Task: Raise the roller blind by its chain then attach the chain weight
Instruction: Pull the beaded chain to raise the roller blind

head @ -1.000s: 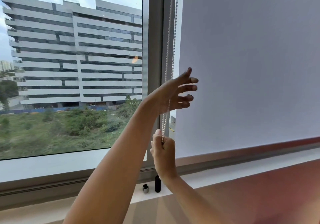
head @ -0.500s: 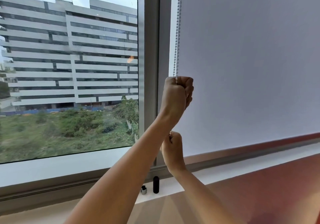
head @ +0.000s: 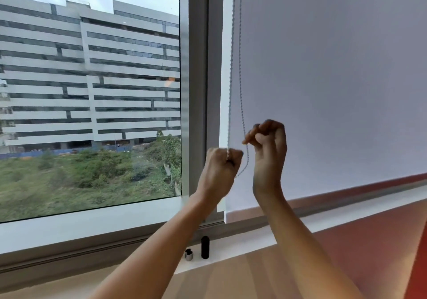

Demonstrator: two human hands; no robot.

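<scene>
Both hands (head: 220, 163) (head: 268, 143) grip chain (head: 240, 67) (blind down)

White sill (head: 242, 250) under the window, two small things standing on it.

Down on the sill, right below the frame post: a black cylinder (head: 205, 247) stands upright, and just to its left sits a shorter silvery piece (head: 189, 254) with a dark top, close beside it but not touching. Both are near the sill's front edge. The sill runs off to the right under the blind, bare along that stretch, with a wood-toned surface (head: 231, 280) in front of it.
</scene>
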